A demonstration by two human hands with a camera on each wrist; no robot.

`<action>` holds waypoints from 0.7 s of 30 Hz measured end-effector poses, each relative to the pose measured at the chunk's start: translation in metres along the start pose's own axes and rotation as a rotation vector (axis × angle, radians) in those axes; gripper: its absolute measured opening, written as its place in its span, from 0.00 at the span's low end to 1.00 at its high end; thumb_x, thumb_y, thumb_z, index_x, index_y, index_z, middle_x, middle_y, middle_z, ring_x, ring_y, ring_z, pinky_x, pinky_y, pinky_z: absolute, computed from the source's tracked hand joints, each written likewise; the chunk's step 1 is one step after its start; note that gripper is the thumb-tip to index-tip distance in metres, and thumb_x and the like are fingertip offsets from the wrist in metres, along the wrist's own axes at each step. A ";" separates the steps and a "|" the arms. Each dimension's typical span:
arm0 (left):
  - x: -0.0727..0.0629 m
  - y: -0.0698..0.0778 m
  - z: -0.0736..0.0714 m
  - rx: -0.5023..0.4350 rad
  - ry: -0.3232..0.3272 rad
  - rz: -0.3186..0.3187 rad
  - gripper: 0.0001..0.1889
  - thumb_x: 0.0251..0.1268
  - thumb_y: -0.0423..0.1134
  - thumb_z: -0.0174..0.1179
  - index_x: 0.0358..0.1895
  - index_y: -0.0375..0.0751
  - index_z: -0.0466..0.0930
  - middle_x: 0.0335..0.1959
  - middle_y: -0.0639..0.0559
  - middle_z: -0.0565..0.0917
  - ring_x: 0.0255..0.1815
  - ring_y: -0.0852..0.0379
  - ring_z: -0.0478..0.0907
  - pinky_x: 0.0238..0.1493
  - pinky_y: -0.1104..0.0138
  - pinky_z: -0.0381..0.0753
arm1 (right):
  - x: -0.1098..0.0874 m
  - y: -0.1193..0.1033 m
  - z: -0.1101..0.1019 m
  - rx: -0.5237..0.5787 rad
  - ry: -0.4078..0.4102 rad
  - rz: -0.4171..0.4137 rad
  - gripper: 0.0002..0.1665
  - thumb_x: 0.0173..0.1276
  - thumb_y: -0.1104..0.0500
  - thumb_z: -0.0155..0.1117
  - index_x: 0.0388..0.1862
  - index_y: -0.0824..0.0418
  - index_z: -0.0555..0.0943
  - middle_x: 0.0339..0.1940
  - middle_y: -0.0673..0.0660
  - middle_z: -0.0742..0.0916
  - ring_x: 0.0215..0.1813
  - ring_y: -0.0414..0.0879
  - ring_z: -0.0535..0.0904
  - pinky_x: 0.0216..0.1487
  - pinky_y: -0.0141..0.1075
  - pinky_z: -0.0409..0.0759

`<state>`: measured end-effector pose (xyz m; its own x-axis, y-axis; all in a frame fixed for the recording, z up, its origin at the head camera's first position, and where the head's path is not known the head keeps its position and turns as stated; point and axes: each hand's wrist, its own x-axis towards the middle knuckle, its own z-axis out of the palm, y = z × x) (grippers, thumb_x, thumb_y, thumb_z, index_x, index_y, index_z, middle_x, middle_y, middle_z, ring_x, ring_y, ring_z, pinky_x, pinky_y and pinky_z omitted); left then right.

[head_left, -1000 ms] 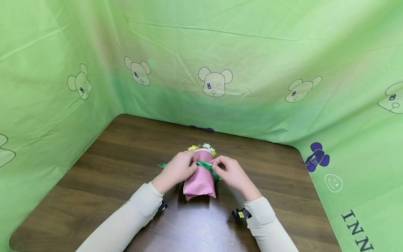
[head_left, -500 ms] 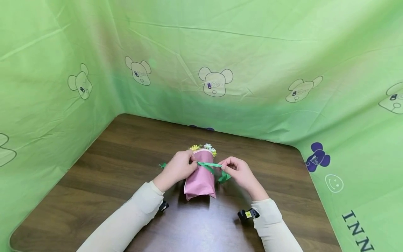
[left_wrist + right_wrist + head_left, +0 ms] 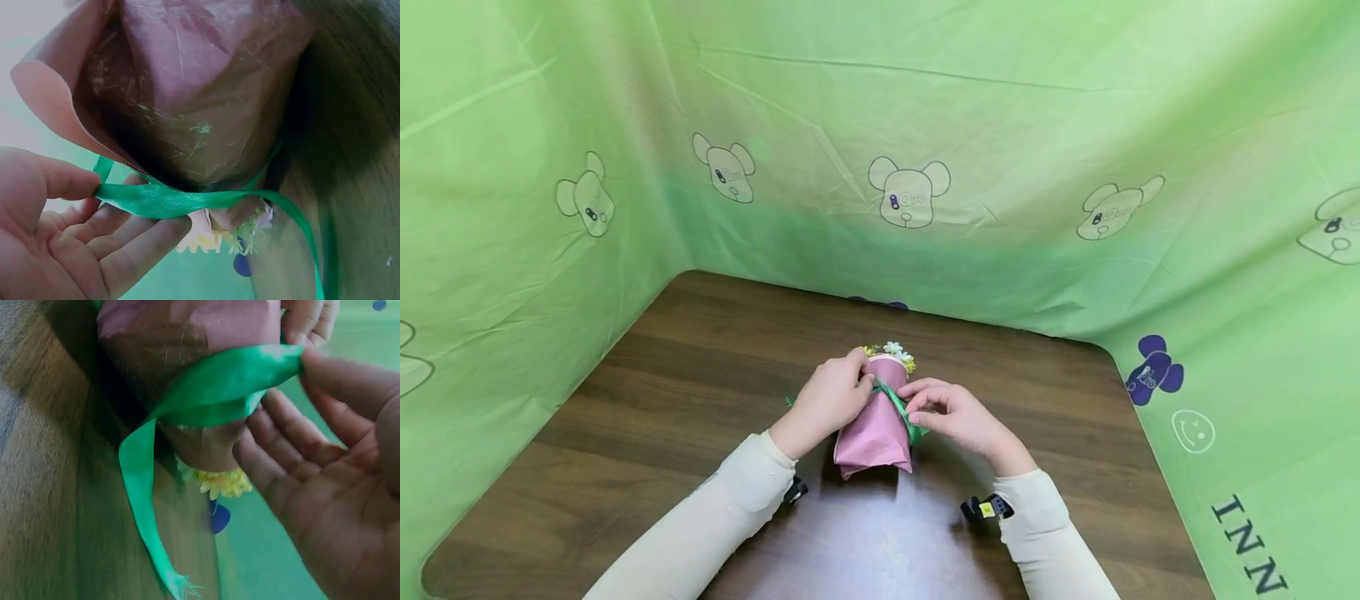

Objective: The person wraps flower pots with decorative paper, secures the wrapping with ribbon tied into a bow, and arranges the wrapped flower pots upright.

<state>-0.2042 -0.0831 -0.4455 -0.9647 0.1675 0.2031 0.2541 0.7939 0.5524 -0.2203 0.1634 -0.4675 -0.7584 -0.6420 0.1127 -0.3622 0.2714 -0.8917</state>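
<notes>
A bouquet wrapped in pink paper [image 3: 874,437] lies on the table, its white and yellow flowers [image 3: 895,350] at the far end. Around the wrap runs a green ribbon [image 3: 895,402]. My left hand [image 3: 829,393], on the bouquet's left side, pinches the ribbon between thumb and finger, as the left wrist view shows. On the other side my right hand [image 3: 955,415] holds a ribbon loop [image 3: 244,372] at the thumb tip, other fingers loosely bent. One frayed ribbon tail [image 3: 147,519] hangs down in the right wrist view. The crossing under the fingers is partly hidden.
The dark wooden table [image 3: 715,333] has rounded far corners. Green cloth [image 3: 820,100] printed with bear heads encloses it at the back and both sides. A black strap device [image 3: 987,508] sits at my right wrist.
My right hand first pulled the ribbon out to the right, then came back in against the bouquet, and the ribbon slackened. My left hand shifted only slightly.
</notes>
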 end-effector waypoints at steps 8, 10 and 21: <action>-0.003 0.011 -0.001 0.033 -0.012 0.055 0.05 0.76 0.43 0.57 0.37 0.52 0.74 0.22 0.58 0.76 0.23 0.56 0.74 0.24 0.63 0.73 | 0.012 -0.013 0.013 -0.210 0.149 0.090 0.03 0.63 0.58 0.77 0.34 0.55 0.90 0.49 0.52 0.88 0.56 0.48 0.82 0.53 0.32 0.81; -0.004 0.012 -0.002 0.034 -0.015 0.069 0.05 0.76 0.43 0.57 0.38 0.52 0.74 0.23 0.57 0.76 0.24 0.55 0.74 0.25 0.62 0.74 | 0.015 -0.016 0.017 -0.220 0.182 0.117 0.03 0.61 0.59 0.78 0.31 0.54 0.89 0.44 0.51 0.89 0.50 0.45 0.83 0.49 0.32 0.82; -0.004 0.013 -0.003 0.054 -0.026 0.076 0.05 0.77 0.44 0.57 0.39 0.52 0.74 0.24 0.57 0.77 0.24 0.55 0.75 0.25 0.62 0.74 | 0.024 -0.018 0.026 -0.220 0.311 0.196 0.13 0.59 0.65 0.78 0.37 0.57 0.82 0.30 0.49 0.85 0.35 0.41 0.81 0.36 0.31 0.79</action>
<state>-0.1964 -0.0753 -0.4372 -0.9444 0.2433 0.2210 0.3233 0.8084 0.4919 -0.2179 0.1252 -0.4604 -0.9395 -0.3252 0.1072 -0.2762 0.5345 -0.7987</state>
